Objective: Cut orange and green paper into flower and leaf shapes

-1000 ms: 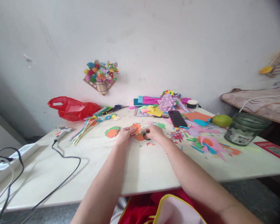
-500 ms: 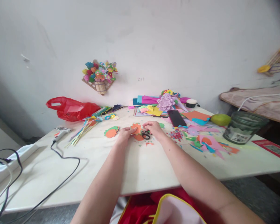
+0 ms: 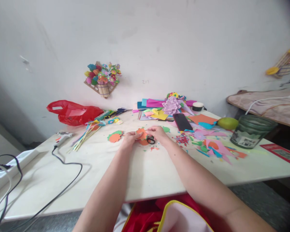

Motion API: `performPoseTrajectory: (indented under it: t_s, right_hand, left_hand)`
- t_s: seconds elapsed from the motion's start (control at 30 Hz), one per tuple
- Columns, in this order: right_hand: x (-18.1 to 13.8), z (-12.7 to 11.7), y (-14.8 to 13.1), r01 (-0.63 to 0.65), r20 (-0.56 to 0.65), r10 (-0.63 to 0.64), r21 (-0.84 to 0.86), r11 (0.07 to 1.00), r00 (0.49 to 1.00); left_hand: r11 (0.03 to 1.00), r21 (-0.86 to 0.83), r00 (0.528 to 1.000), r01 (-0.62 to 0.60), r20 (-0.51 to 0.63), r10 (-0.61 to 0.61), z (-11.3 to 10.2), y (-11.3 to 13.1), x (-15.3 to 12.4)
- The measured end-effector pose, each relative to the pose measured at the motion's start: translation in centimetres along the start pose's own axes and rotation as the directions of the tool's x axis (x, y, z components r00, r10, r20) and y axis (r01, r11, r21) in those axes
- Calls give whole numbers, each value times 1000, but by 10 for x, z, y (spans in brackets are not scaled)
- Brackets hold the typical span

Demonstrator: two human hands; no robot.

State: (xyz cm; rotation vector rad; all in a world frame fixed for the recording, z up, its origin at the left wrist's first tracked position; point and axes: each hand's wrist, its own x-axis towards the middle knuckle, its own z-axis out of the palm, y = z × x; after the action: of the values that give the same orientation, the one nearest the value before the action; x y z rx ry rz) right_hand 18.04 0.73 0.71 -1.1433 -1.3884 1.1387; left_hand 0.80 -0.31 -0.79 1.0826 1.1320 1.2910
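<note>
My left hand [image 3: 131, 138] pinches an orange flower cutout [image 3: 141, 132] with a scalloped edge, apparently of craft foam or paper. At the cutout's right edge, the closed fingertips of my right hand [image 3: 158, 132] meet it. Black-handled scissors [image 3: 150, 140] lie just below my right fingers, their blades hidden. Under the held cutout sits another orange piece [image 3: 143, 142]. To the left of my left hand is a small pile of orange and green cutouts [image 3: 115, 137]. Tiny orange scraps [image 3: 154, 148] lie on the table in front of the scissors.
Right of my hands are shredded bits [image 3: 182, 139], a phone [image 3: 183, 122], coloured scraps [image 3: 215, 148], a green fruit [image 3: 228, 123] and a glass jar [image 3: 252, 132]. Leftward lie thin sticks [image 3: 85, 137], a red bag [image 3: 78, 113] and a corded glue gun [image 3: 64, 138].
My right hand has shifted slightly left, bringing its fingertips to the orange flower cutout's edge. My left hand keeps its hold on the cutout, nearly still.
</note>
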Motion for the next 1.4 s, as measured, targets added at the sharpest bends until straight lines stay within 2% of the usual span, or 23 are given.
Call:
performPoseTrajectory:
  t_s: [0.17, 0.27, 0.5, 0.67, 0.77, 1.0, 1.4]
  right_hand:
    - [7, 5, 8, 186, -58, -196, -145, 972, 979]
    - [10, 7, 11, 229, -123, -253, -179, 957, 960]
    - [7, 12, 11, 160, -94, -160, -10, 987, 983]
    - [5, 14, 7, 108, -96, -106, 16, 994, 990]
    - [3, 13, 5, 86, -91, -83, 32, 996, 992]
    - [-3, 6, -4, 10, -41, -2, 209, 978, 999]
    - [-2, 2, -3, 9, -19, -6, 201, 980, 1000]
  left_hand:
    - [999, 30, 1000, -12, 30, 11, -1, 0, -1]
    - [999, 36, 1000, -14, 26, 13, -1, 0, -1]
    - [1000, 4, 998, 25, 56, -26, 0, 1, -2]
    - [1000, 6, 998, 16, 67, -16, 2, 3, -4]
    - [999, 28, 996, 31, 80, -33, 2, 4, -5]
    - [1000, 7, 996, 26, 84, -26, -1, 2, -4]
    - [999, -18, 995, 43, 92, -42, -2, 2, -4]
